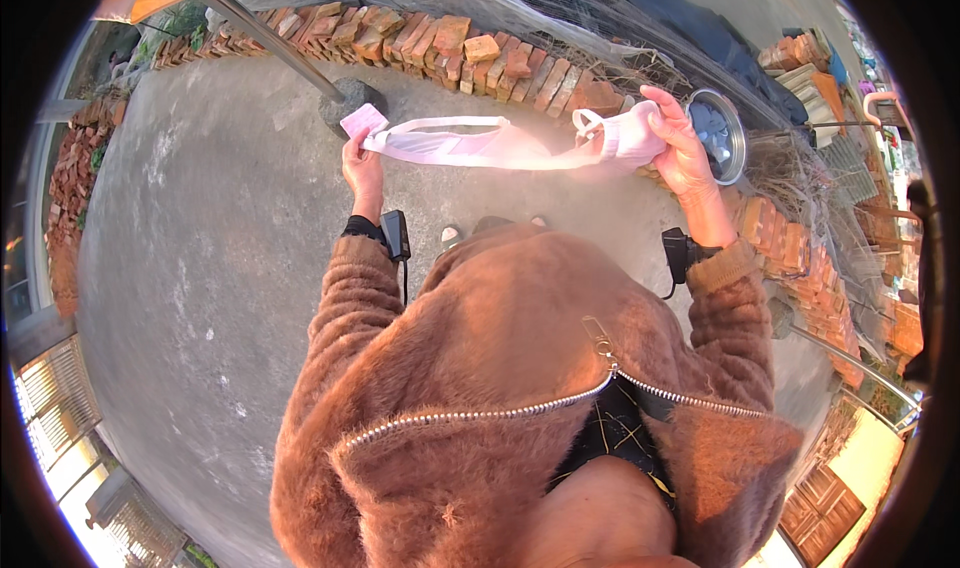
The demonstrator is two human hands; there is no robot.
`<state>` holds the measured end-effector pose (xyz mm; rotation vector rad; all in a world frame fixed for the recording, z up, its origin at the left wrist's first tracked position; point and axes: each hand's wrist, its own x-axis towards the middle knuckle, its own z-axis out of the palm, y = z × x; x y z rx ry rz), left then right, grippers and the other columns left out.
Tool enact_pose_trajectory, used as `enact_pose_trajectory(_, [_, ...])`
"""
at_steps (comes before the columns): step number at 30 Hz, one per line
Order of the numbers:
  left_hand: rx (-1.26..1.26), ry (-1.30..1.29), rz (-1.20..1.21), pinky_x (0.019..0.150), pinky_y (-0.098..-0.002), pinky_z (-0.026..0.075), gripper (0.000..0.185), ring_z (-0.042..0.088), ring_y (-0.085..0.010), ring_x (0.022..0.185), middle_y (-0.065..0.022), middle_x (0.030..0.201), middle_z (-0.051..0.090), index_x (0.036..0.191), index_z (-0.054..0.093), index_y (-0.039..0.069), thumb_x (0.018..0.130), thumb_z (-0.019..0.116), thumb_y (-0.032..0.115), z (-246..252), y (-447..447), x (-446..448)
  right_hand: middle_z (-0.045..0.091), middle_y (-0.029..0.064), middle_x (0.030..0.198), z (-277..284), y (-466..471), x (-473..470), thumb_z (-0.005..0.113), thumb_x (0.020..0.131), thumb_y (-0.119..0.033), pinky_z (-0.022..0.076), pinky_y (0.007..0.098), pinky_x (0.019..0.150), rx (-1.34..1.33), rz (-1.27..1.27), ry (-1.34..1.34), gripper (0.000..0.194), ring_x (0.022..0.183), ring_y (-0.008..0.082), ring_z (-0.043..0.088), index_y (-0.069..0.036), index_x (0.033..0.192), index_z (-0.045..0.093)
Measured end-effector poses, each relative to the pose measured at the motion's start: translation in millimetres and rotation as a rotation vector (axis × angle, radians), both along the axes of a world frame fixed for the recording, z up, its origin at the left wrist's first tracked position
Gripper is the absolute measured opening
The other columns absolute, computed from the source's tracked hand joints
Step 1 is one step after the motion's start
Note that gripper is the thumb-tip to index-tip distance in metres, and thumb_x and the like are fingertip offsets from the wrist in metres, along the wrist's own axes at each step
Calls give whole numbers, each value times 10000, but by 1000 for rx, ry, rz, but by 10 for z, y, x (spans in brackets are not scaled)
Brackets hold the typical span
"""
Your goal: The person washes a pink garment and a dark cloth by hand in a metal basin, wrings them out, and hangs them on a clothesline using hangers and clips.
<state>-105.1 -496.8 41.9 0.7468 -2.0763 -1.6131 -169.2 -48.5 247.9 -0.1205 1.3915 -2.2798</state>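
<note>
A pale pink bra (480, 151) is stretched sideways in front of me, held at both ends. My left hand (363, 173) grips its left end between thumb and fingers, where a pink square piece (364, 120) sticks up. Around the gathered cup at the other end, my right hand (681, 138) is closed, its index finger raised. One loose strap loops up beside that cup. Just right of my right hand sits a round metal basin (739, 142) with several pale blue pieces in it, too small to identify.
A low wall of stacked bricks (454, 36) curves along the far side and right. A metal pole (274, 41) rises from a round stone base (330, 110). Netting (592, 31) lies beyond the bricks. Grey concrete floor (195, 268) spreads to my left.
</note>
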Motion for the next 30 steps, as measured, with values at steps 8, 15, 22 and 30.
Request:
enact_pose_trajectory(8, [666,216,-339,939,-337,459,314,569,-186,1080,-78,1167,586,1216,537,17,902,524,38,800,551,-192,613,80,1207,43,-172,-14,639,859,-76,440,308,972,75,217,63,511,1105,167,579,-74,1345,481])
enact_pose_trajectory(15, [924,-261,-962,939,-340,450,529,585,-174,1058,-97,1160,624,1188,595,24,985,434,485,1118,1318,-380,602,50,1234,187,-260,-42,648,864,-72,422,311,986,116,437,144,424,1132,146,558,-63,1276,548])
enact_pose_trajectory(22, [1003,-17,-753,909,-321,479,334,624,-152,993,-60,1081,661,1142,619,28,955,571,301,1375,1595,-424,603,74,1233,286,-298,-5,677,860,-155,396,325,1009,196,435,173,540,1148,144,545,-74,1353,472])
enact_pose_trajectory(30, [475,191,-961,772,-232,428,228,527,-66,837,41,901,582,1011,680,30,927,637,238,1905,1678,-392,608,52,1188,148,-361,30,737,828,-233,407,299,978,405,531,126,530,1112,130,545,-14,1267,538])
